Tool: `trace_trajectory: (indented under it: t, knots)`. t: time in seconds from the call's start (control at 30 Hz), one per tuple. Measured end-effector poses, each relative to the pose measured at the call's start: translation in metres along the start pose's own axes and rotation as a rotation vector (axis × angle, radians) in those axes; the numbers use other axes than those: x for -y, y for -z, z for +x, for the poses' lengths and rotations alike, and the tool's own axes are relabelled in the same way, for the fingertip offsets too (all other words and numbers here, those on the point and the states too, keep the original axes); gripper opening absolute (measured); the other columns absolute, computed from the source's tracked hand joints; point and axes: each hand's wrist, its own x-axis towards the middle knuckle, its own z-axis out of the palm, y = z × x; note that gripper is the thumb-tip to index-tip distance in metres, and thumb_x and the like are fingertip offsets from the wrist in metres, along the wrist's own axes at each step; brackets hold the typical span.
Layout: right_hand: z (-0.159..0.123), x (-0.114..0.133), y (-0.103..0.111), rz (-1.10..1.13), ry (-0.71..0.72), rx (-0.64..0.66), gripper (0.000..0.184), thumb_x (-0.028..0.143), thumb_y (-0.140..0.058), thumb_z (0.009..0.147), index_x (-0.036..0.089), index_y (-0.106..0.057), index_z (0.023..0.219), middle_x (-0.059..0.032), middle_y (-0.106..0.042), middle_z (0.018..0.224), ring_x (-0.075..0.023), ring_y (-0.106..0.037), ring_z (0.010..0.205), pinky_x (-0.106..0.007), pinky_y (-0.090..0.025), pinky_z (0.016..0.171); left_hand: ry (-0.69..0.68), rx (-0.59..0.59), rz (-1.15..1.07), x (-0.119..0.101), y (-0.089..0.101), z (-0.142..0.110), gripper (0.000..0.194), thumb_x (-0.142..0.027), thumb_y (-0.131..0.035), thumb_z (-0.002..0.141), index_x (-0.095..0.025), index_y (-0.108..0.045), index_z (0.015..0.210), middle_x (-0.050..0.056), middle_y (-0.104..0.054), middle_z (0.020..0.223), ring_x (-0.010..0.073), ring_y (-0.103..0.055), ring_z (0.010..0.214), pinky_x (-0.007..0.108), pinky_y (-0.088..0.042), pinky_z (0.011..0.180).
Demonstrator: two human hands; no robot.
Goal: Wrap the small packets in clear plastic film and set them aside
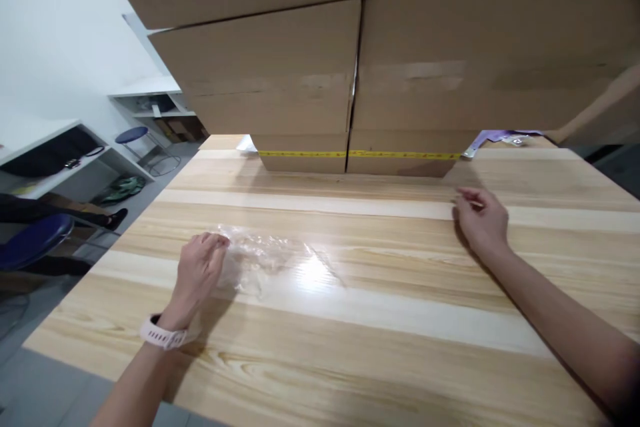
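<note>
My left hand, with a pale watch strap on its wrist, pinches the left end of a crumpled clear plastic bag. The bag lies flat and thin on the wooden table, stretching to the right, and a bright glare sits on its right part. Well apart from the bag, my right hand rests low over the table's right side. Its fingers are curled with the tips close together; anything between them is too small to make out.
Large cardboard boxes stand stacked at the table's back, with a yellow measuring tape along their lower front. A purple packet lies behind at the right. Blue stools, white shelves and a person's leg are at the left.
</note>
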Motion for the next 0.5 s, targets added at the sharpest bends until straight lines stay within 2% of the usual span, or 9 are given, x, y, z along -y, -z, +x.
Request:
trace_trajectory:
  t: [0.03, 0.1, 0.17, 0.23, 0.27, 0.37, 0.43, 0.5]
  knots:
    - [-0.018, 0.011, 0.002, 0.024, 0.110, 0.075, 0.032, 0.031, -0.055, 0.086, 0.019, -0.074, 0.109, -0.0134, -0.075, 0.106, -0.0274, -0.069, 0.089, -0.043, -0.056, 0.082, 0.005, 0.032, 0.090, 0.013, 0.003, 0.002, 0.028, -0.046, -0.055, 0.082, -0.021, -0.067, 0.085, 0.009, -0.068, 0.091, 0.0293, -0.060, 0.093, 0.039, -0.044, 0.085]
    - [-0.053, 0.037, -0.003, 0.015, 0.416, 0.205, 0.029, 0.034, -0.054, 0.092, 0.020, -0.074, 0.107, -0.0126, -0.075, 0.108, -0.0302, -0.068, 0.100, -0.049, -0.055, 0.090, 0.028, 0.142, 0.197, 0.035, 0.004, 0.008, 0.038, -0.054, -0.062, 0.077, -0.021, -0.067, 0.094, 0.010, -0.067, 0.096, 0.0312, -0.059, 0.097, 0.039, -0.044, 0.084]
    - [-0.083, 0.068, -0.018, 0.027, 0.698, 0.345, 0.029, 0.031, -0.050, 0.097, 0.020, -0.073, 0.111, -0.0122, -0.075, 0.113, -0.0294, -0.066, 0.106, -0.051, -0.053, 0.097, 0.065, 0.240, 0.219, 0.050, 0.002, 0.018, 0.031, -0.049, -0.062, 0.079, -0.020, -0.063, 0.093, 0.009, -0.065, 0.093, 0.0289, -0.060, 0.092, 0.036, -0.045, 0.081]
    - [-0.109, 0.101, -0.044, 0.057, 0.918, 0.488, 0.032, 0.028, -0.046, 0.101, 0.018, -0.070, 0.120, -0.0124, -0.073, 0.122, -0.0280, -0.065, 0.112, -0.050, -0.052, 0.101, 0.160, 0.227, 0.199, 0.057, -0.001, 0.031, 0.016, -0.035, -0.058, 0.082, -0.020, -0.059, 0.089, 0.008, -0.062, 0.089, 0.0271, -0.060, 0.087, 0.035, -0.045, 0.080]
    - [-0.121, 0.118, -0.060, 0.062, 0.996, 0.549, 0.034, 0.028, -0.045, 0.102, 0.017, -0.068, 0.124, -0.0132, -0.071, 0.128, -0.0280, -0.063, 0.117, -0.050, -0.051, 0.104, 0.235, 0.163, 0.159, 0.058, -0.002, 0.038, 0.012, -0.028, -0.058, 0.081, -0.020, -0.058, 0.089, 0.008, -0.062, 0.089, 0.0276, -0.060, 0.087, 0.036, -0.045, 0.081]
    - [-0.145, 0.173, -0.119, 0.047, 1.091, 0.708, 0.042, 0.031, -0.039, 0.105, 0.014, -0.060, 0.137, -0.0141, -0.062, 0.144, -0.0291, -0.055, 0.131, -0.051, -0.045, 0.112, 0.424, -0.084, -0.068, 0.057, -0.004, 0.053, 0.025, -0.013, -0.061, 0.070, -0.020, -0.060, 0.094, 0.009, -0.060, 0.094, 0.0295, -0.059, 0.093, 0.040, -0.045, 0.088]
    - [-0.153, 0.214, -0.164, 0.003, 1.050, 0.813, 0.049, 0.031, -0.036, 0.105, 0.008, -0.051, 0.146, -0.0154, -0.048, 0.156, -0.0285, -0.042, 0.144, -0.048, -0.035, 0.121, 0.477, -0.209, -0.226, 0.057, -0.006, 0.056, 0.034, -0.007, -0.059, 0.063, -0.021, -0.064, 0.094, 0.007, -0.059, 0.096, 0.0274, -0.058, 0.093, 0.039, -0.046, 0.088]
    - [-0.154, 0.256, -0.210, -0.027, 0.998, 0.870, 0.053, 0.029, -0.034, 0.105, 0.003, -0.045, 0.149, -0.0189, -0.036, 0.163, -0.0283, -0.029, 0.153, -0.046, -0.026, 0.126, 0.525, -0.311, -0.361, 0.061, -0.010, 0.055, 0.029, -0.007, -0.057, 0.061, -0.021, -0.063, 0.086, 0.004, -0.058, 0.088, 0.0225, -0.058, 0.084, 0.033, -0.048, 0.079]
